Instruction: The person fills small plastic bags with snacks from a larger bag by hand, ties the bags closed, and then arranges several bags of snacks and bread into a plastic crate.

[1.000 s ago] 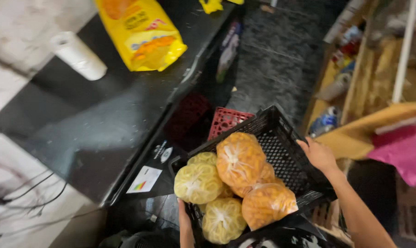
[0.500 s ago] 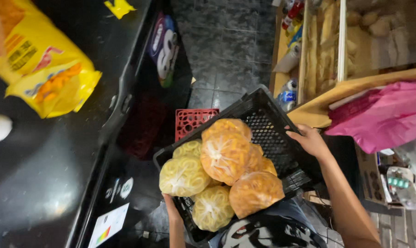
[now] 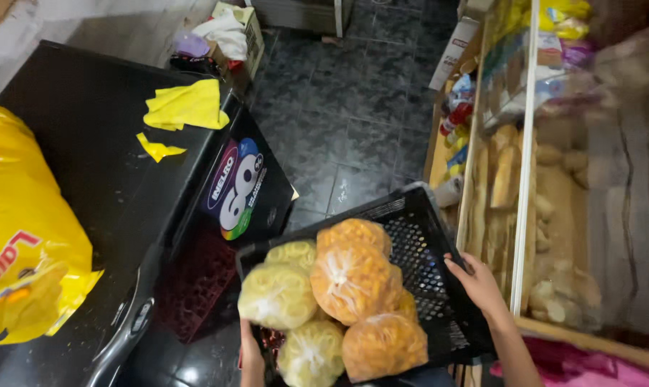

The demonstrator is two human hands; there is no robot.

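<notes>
Both hands grip black crate (image 3: 432, 236) holding bagged snacks (image 3: 353, 279).

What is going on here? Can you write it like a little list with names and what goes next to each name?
left hand: left hand grips the near edge of the crate
right hand: right hand grips the crate's right side
crate: black plastic crate with a mesh of holes, held tilted above the floor
in the crate: clear bags of yellow snacks and orange snacks, piled up
to the left: black counter with a big yellow bag and yellow cloth
to the right: glass case of bread
floor: dark tiles
</notes>
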